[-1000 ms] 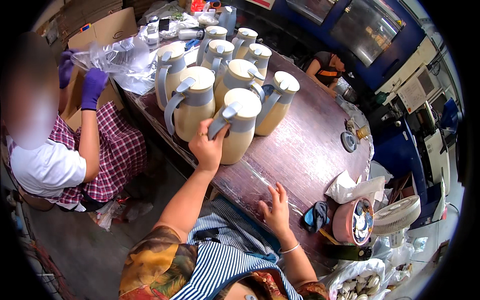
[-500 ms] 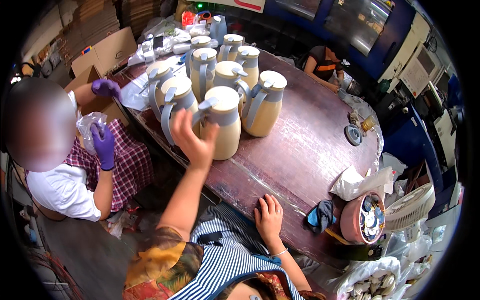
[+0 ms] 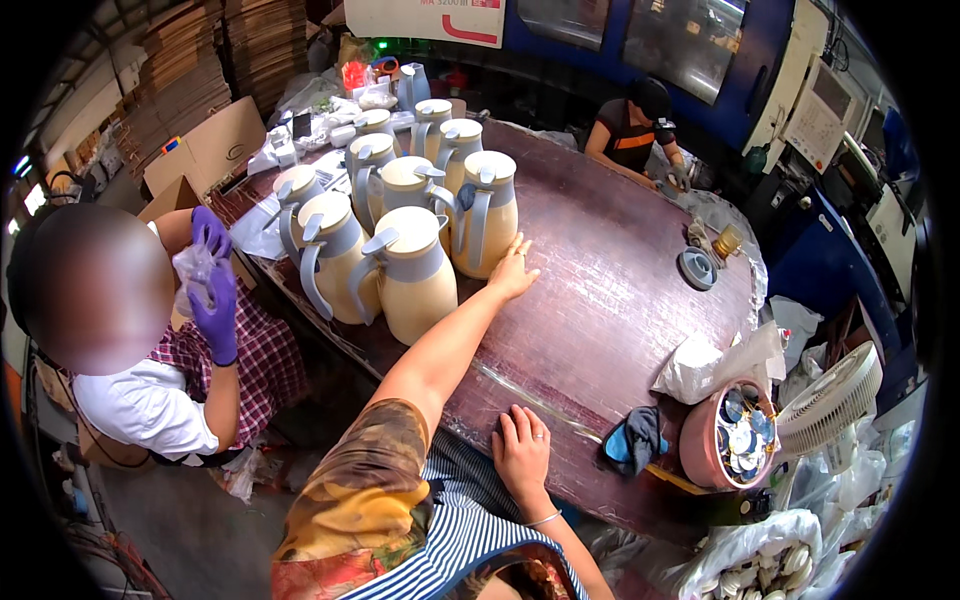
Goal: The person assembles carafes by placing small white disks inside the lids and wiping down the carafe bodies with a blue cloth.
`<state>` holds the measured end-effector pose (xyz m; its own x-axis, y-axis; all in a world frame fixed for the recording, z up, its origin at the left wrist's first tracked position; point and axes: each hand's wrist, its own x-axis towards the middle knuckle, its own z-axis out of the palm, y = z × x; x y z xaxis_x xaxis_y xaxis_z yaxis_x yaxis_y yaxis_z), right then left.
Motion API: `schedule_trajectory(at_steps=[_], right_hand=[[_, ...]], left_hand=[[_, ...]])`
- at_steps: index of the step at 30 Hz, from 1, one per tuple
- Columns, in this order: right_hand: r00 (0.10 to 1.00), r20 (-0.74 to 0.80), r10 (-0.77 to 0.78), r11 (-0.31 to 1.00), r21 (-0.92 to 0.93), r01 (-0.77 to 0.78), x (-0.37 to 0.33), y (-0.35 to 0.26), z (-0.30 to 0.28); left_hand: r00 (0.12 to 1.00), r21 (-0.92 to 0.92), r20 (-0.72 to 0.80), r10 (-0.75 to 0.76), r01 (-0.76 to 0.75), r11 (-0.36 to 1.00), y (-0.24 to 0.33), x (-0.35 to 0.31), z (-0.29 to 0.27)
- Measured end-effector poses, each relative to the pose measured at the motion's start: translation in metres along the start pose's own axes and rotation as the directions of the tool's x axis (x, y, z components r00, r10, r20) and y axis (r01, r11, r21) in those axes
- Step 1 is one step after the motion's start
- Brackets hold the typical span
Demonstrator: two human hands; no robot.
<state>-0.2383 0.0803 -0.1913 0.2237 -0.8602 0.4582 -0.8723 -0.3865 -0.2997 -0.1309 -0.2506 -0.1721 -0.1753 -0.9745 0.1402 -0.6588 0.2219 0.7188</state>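
On the head view I see cream-and-grey jugs (image 3: 418,300) standing clustered on the table (image 3: 600,290), well left of the pink bucket (image 3: 703,450). My left grip (image 3: 513,274), released with fingers spread, is at the rightmost jug's (image 3: 502,215) lower side, contact unclear; my right grip (image 3: 523,448), also released, rests on the table's near edge, closer to the bucket.

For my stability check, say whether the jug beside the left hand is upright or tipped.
Upright: the cream-and-gray jug stands base-down on the table, its lid on top.
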Motion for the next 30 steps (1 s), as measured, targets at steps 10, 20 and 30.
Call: schedule_trajectory(at_steps=[10, 20, 30], right_hand=[[0.997, -0.079, -0.015, 1.0, 0.0, 0.015, -0.003, 0.002, -0.005], [0.961, -0.275, -0.043, 0.98, 0.176, 0.094, -0.001, -0.015, -0.034], [0.962, -0.168, 0.214, 0.88, 0.461, -0.115, 0.013, -0.033, -0.036]], left_hand=[[0.978, 0.581, 0.149, 0.145, -0.205, 0.788, 0.019, -0.049, 0.025], [0.927, 0.638, 0.252, 0.278, -0.375, 0.672, 0.036, -0.129, 0.065], [0.949, 0.759, 0.211, 0.232, -0.309, 0.573, 0.044, -0.138, 0.081]])
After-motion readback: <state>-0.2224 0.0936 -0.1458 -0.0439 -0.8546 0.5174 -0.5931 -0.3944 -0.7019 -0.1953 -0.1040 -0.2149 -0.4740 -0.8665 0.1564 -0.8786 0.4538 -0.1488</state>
